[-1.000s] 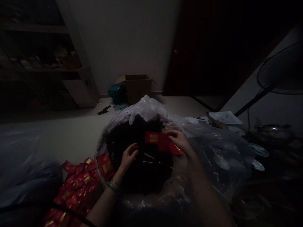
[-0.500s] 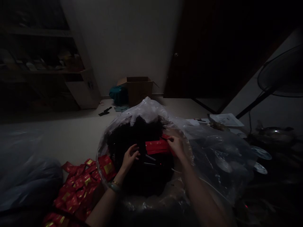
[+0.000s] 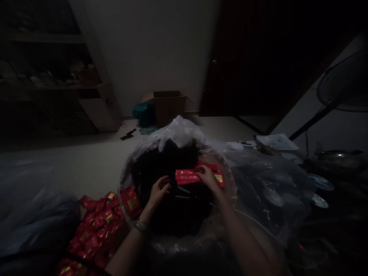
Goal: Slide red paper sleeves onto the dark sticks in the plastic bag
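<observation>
A clear plastic bag [image 3: 124, 184], its mouth spread wide, holds a dark, crumbly-looking mass [image 3: 172, 155]. Over that mass my left hand [image 3: 158, 190] hovers, fingers loosely bent and apart, nothing visible in them. My right hand [image 3: 207, 178] reaches in from the right, fingertips pinched together at the flat red packets [image 3: 185, 176]. Whether they grip a packet or something small is too dark to tell. Two thin pale bars [image 3: 183, 190] and a small red light lie just below the packets, between my hands.
Many red and gold packets [image 3: 96, 226] are heaped at the lower left, beside grey plastic sheeting [image 3: 37, 214]. An open cardboard box [image 3: 169, 107] and a teal bag [image 3: 144, 114] stand by the wall. Patterned dishes [image 3: 320, 182] and a fan [image 3: 345, 84] are at right.
My right hand has shifted slightly left over the red packets, and the dark sliver at its fingertips no longer shows. More of the packets is visible. The left hand stays almost in place.
</observation>
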`<action>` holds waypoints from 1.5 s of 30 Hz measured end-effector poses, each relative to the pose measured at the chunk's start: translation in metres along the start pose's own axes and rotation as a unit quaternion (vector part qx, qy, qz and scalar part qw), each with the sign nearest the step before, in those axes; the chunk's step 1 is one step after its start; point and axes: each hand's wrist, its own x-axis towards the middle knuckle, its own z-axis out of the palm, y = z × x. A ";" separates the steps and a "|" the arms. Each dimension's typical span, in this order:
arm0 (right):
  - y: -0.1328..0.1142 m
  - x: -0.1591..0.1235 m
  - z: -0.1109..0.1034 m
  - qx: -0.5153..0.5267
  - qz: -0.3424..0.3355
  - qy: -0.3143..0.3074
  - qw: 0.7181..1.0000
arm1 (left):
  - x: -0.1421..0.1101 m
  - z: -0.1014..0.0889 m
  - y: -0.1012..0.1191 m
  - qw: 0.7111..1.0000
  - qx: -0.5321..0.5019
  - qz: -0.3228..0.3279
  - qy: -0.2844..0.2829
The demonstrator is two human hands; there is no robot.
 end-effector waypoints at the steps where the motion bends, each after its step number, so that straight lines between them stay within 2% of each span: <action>1: 0.001 0.003 -0.004 0.027 -0.012 0.032 0.999 | 0.000 0.000 0.000 1.000 -0.001 0.000 0.000; 4: 0.007 0.008 -0.016 0.049 -0.021 0.112 0.992 | 0.000 0.000 0.000 1.000 -0.002 0.001 0.003; 8: 0.019 0.008 -0.023 0.000 0.028 0.150 0.988 | 0.000 0.000 0.001 1.000 -0.001 0.005 0.010; 13: 0.035 0.008 -0.021 0.007 0.023 0.134 0.991 | -0.001 0.000 0.004 1.000 0.000 -0.001 0.005; 16: 0.037 0.009 -0.029 0.019 0.005 0.138 0.990 | -0.001 0.000 0.005 1.000 -0.004 -0.005 0.011; 19: 0.024 0.008 -0.043 0.034 -0.027 0.134 0.990 | 0.000 -0.001 0.007 0.999 -0.025 -0.014 0.018; 22: -0.006 -0.002 -0.048 0.111 -0.079 0.071 0.988 | 0.000 -0.004 0.011 0.995 -0.089 -0.048 0.011; 26: -0.051 -0.026 -0.024 0.141 -0.205 -0.046 0.968 | -0.004 -0.007 0.020 0.975 -0.172 -0.105 -0.096; 28: -0.066 -0.035 -0.006 0.133 -0.275 -0.087 0.948 | -0.008 -0.007 0.021 0.976 -0.133 -0.103 -0.137; 29: -0.071 -0.039 0.003 0.128 -0.301 -0.091 0.941 | -0.010 -0.006 0.021 0.981 -0.097 -0.097 -0.140; 31: -0.076 -0.044 0.016 0.110 -0.322 -0.065 0.938 | -0.012 -0.005 0.020 0.989 -0.025 -0.082 -0.119; 35: -0.082 -0.049 0.032 0.024 -0.309 -0.014 0.951 | -0.010 -0.003 0.015 0.995 0.042 -0.024 -0.084; 38: -0.085 -0.055 0.041 -0.047 -0.323 -0.009 0.945 | -0.007 -0.002 0.010 0.995 0.060 -0.003 -0.081; 45: -0.078 -0.061 0.059 -0.093 -0.372 0.079 0.920 | -0.005 -0.005 0.006 0.997 0.056 0.019 -0.056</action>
